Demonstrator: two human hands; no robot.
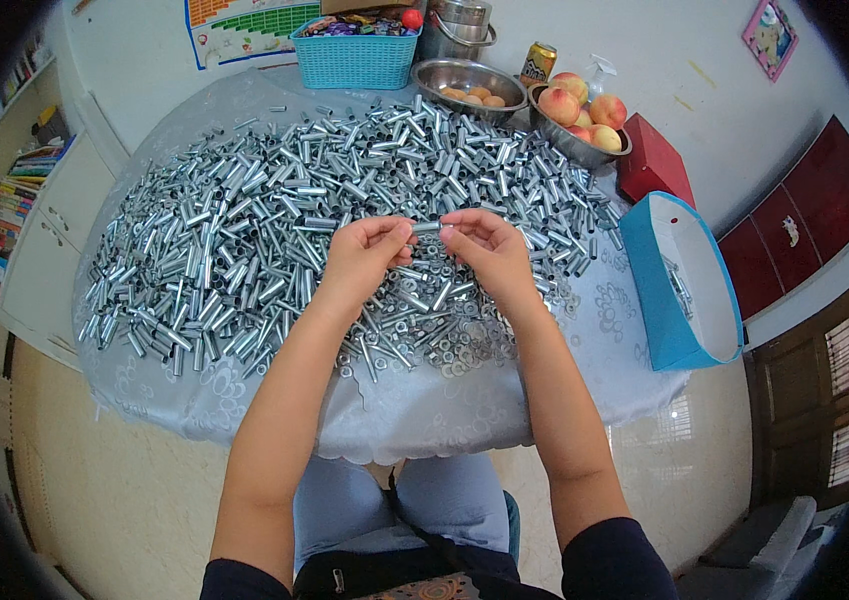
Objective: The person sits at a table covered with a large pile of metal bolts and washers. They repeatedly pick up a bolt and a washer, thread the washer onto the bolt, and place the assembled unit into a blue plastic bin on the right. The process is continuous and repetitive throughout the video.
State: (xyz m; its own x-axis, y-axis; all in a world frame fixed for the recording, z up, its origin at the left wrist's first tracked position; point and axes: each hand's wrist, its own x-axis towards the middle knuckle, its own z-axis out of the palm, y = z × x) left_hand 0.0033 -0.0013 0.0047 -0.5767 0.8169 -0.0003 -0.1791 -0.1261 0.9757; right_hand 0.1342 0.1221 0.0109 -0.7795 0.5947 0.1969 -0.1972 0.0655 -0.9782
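Between my two hands, above the middle of the pile, is a short shiny metal sleeve (427, 227), lying roughly level. My left hand (372, 252) pinches its left end between thumb and fingers. At its right end, my right hand (489, 250) grips with thumb and fingertips; whether a smaller part sits in those fingertips, I cannot tell. Under and around both hands spreads a wide heap of metal sleeves (234, 230). Loose bolts (369, 355) lie near the heap's front edge, and flat washers and nuts (464, 340) are scattered below my right hand.
A blue open box (659, 300) with several metal pieces inside stands at the right. Along the back are a turquoise basket (359, 62), a metal bowl of eggs (434, 72), a drink can (538, 62), a bowl of peaches (584, 150) and a red box (656, 160).
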